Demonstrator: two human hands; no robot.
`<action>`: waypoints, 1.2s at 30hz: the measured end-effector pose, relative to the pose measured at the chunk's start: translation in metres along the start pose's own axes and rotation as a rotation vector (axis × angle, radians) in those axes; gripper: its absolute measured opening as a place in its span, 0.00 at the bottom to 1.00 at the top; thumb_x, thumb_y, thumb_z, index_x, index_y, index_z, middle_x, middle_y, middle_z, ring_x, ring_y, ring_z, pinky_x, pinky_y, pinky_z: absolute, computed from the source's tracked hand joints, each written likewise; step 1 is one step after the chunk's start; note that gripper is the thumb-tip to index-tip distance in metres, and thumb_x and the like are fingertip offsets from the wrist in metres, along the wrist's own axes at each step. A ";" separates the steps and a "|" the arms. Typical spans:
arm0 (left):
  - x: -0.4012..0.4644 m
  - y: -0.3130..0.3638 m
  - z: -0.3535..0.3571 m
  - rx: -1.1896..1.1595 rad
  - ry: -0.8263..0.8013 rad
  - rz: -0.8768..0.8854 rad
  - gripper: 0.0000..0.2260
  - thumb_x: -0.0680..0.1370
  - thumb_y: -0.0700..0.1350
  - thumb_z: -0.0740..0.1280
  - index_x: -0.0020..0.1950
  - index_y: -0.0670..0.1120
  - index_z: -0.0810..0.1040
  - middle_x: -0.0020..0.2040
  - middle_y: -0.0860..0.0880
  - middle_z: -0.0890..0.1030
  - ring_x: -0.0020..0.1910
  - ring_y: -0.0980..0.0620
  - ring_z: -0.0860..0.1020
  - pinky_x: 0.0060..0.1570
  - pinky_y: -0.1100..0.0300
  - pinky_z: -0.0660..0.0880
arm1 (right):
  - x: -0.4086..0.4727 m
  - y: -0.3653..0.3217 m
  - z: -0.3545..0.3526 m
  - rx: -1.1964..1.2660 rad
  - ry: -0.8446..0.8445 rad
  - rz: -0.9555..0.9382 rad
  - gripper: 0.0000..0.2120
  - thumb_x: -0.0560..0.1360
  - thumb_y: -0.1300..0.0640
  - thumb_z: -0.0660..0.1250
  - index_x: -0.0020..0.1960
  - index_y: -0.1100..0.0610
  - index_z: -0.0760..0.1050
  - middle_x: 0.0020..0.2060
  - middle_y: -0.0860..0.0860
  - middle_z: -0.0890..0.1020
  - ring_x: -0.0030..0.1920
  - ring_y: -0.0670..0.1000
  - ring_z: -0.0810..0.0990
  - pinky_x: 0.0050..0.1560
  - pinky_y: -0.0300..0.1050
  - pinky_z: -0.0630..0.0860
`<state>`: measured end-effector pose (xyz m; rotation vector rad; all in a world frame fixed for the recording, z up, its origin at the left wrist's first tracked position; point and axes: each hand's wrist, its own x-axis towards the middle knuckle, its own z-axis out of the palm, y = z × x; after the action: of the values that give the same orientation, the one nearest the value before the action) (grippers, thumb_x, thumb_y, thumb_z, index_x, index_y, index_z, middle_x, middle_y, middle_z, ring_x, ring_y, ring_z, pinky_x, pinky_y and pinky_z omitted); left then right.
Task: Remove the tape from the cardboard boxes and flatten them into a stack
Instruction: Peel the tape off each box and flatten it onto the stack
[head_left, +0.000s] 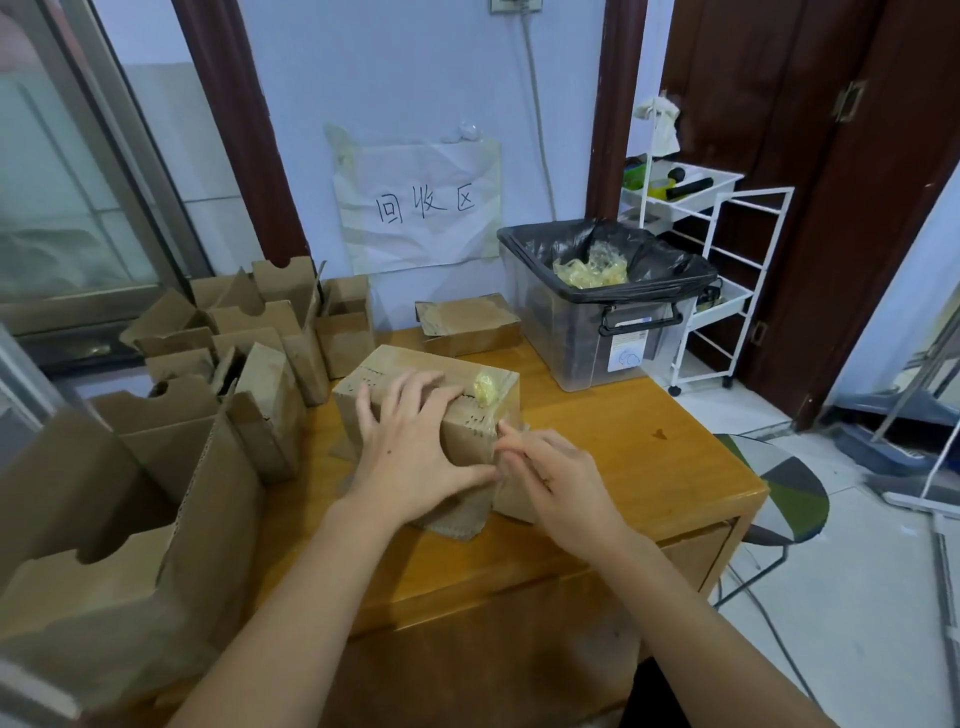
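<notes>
A taped cardboard box (467, 410) stands on the wooden table (649, 467) in front of me. My left hand (410, 452) lies spread over its top and near side, fingers straight, holding it down. My right hand (550, 473) is at the box's right front corner, its fingertips pinching a strip of clear tape (511, 431) at that corner. A crumpled ball of yellowish tape (485, 388) sits stuck on the box's top. A loose cardboard flap or flattened piece (457, 519) lies under the box's near edge.
Several opened cardboard boxes (249, 338) crowd the table's left side, with a large one (104, 545) at the near left. Another closed box (467, 322) sits by the wall. A clear bin with a black liner (597, 312) holds wadded tape. A white cart (727, 270) stands to its right.
</notes>
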<state>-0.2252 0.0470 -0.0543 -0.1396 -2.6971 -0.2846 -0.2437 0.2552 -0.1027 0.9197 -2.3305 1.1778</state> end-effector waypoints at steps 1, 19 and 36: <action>0.001 0.000 -0.001 -0.012 -0.011 -0.004 0.44 0.66 0.80 0.65 0.76 0.60 0.67 0.73 0.58 0.65 0.76 0.54 0.59 0.78 0.35 0.38 | 0.003 0.000 -0.004 -0.026 0.005 0.002 0.11 0.83 0.51 0.62 0.62 0.48 0.80 0.60 0.46 0.82 0.63 0.42 0.78 0.58 0.48 0.80; 0.006 -0.032 -0.007 -0.243 -0.138 0.034 0.43 0.68 0.68 0.76 0.79 0.60 0.65 0.78 0.60 0.64 0.81 0.60 0.50 0.78 0.32 0.39 | 0.051 -0.020 -0.006 -0.016 -0.040 -0.149 0.02 0.79 0.61 0.69 0.48 0.56 0.78 0.54 0.45 0.75 0.55 0.43 0.77 0.54 0.38 0.77; 0.007 -0.038 -0.003 -0.251 -0.116 0.048 0.43 0.67 0.69 0.76 0.79 0.60 0.67 0.77 0.60 0.65 0.80 0.58 0.53 0.79 0.32 0.40 | 0.055 -0.014 -0.007 0.097 -0.050 -0.059 0.31 0.73 0.62 0.78 0.71 0.44 0.74 0.45 0.46 0.81 0.46 0.46 0.80 0.51 0.35 0.78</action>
<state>-0.2354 0.0101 -0.0559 -0.3029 -2.7572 -0.6171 -0.2734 0.2333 -0.0584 1.0552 -2.2861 1.2666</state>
